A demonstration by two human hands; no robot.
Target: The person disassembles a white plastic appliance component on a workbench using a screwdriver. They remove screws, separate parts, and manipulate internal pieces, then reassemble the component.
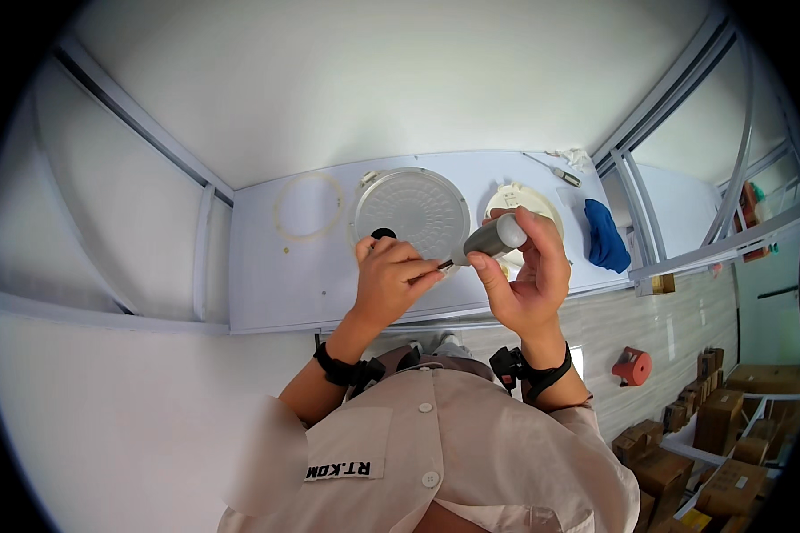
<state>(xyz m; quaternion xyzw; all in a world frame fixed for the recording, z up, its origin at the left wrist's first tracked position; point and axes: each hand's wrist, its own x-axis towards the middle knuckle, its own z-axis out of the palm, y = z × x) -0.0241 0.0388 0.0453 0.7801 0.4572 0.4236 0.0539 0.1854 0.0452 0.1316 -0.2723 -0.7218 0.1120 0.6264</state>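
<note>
A white table point(267, 284) carries everything. On it lie a thin pale ring point(308, 206), a round grey ribbed lid point(411, 210) (a dark hole near its edge), a cream round part point(517, 197), a blue cloth point(605, 236), a white rag point(576, 157) and a small tool point(564, 176).

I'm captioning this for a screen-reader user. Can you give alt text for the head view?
Over a white table, the right hand holds a grey cylindrical tool whose tip the left hand pinches. Behind lie a round grey perforated lid, a pale ring and a blue cloth.
</note>
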